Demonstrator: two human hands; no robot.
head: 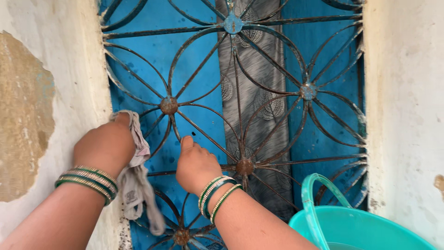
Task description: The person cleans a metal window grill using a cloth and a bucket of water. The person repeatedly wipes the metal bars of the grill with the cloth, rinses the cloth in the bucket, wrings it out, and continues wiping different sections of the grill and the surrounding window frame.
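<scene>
My left hand (107,146) is closed around a grey-white cloth (136,183) and presses it against the left side of a rusty iron window grille (305,90) with petal-shaped bars. The cloth's loose end hangs down below the hand. My right hand (196,165) grips one of the grille's curved bars near the middle, fingers wrapped around it. Both wrists carry green and gold bangles.
Behind the grille are blue shutters (152,55) and a grey patterned curtain (256,69). Whitewashed wall with peeling plaster (27,115) flanks the window on both sides. A teal plastic bucket (360,229) with a raised handle sits at the lower right.
</scene>
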